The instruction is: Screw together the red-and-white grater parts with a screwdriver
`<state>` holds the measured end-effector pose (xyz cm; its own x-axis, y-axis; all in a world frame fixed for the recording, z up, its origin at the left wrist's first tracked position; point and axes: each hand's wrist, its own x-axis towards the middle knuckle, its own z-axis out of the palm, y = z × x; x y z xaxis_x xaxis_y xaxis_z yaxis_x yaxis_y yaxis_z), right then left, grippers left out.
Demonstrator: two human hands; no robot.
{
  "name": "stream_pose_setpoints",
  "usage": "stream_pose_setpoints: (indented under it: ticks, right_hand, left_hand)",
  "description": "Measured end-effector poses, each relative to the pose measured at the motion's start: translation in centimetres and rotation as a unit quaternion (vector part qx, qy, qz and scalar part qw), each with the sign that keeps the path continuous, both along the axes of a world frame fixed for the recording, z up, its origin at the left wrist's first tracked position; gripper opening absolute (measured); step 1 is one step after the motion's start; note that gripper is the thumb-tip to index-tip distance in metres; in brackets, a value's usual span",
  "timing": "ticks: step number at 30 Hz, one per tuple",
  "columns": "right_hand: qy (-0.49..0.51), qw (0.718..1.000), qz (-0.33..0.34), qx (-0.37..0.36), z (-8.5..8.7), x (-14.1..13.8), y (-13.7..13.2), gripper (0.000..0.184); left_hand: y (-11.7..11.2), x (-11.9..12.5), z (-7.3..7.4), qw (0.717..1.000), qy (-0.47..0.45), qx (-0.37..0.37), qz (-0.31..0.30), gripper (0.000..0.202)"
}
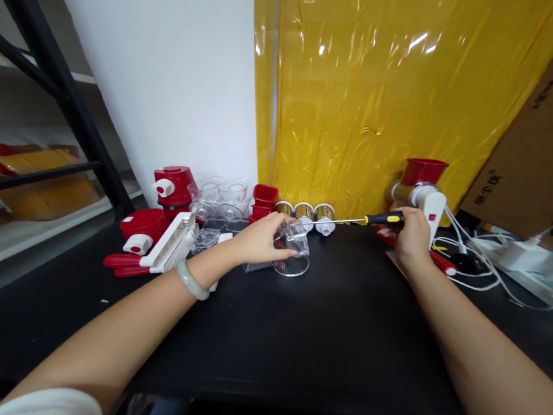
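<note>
My left hand (266, 239) grips a clear plastic housing (299, 243) with a round rim, tilted just above or on the black table. In my right hand (411, 237) is a screwdriver (378, 218) with a black and yellow handle. Its long metal shaft points left, and the tip reaches the upper part of the clear housing. Whether the tip touches a screw is too small to tell. Just behind the housing stand metal grater drums (304, 211) and a red feed hopper (264, 197).
Red bases (144, 229), white-and-red handled parts (170, 246) and clear plastic housings (231, 196) cluster at the left. A white and red grater machine (430, 206) stands behind my right hand. White cables (477, 259) and a power adapter (519, 256) lie farther right. Yellow film (365, 98) hangs behind the table (303, 340).
</note>
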<state>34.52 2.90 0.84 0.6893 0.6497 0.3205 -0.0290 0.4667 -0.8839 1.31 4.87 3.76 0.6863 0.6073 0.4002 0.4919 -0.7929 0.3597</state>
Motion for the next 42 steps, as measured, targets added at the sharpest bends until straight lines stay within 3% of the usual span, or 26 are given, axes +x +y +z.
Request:
stream_pose_setpoints:
  ticks: [9, 20, 26, 42]
  right_hand:
    - [-0.042, 0.999, -0.013, 0.006, -0.05, -0.10, -0.21, 0.031]
    - [-0.009, 1.000, 0.010, -0.008, -0.16, 0.15, 0.14, 0.018]
    - [-0.006, 1.000, -0.010, -0.014, 0.16, -0.05, -0.19, 0.011]
    - [-0.017, 1.000, -0.009, -0.009, 0.04, -0.14, -0.13, 0.017]
  left_hand:
    - [-0.07, 0.01, 0.07, 1.000, 0.000, -0.001, 0.001, 0.065]
    - [-0.16, 0.07, 0.16, 1.000, 0.006, -0.004, 0.002, 0.065]
    - [-0.12, 0.04, 0.11, 1.000, 0.005, -0.001, 0.002, 0.065]
    - [0.02, 0.00, 0.02, 1.000, 0.007, 0.004, 0.000, 0.065]
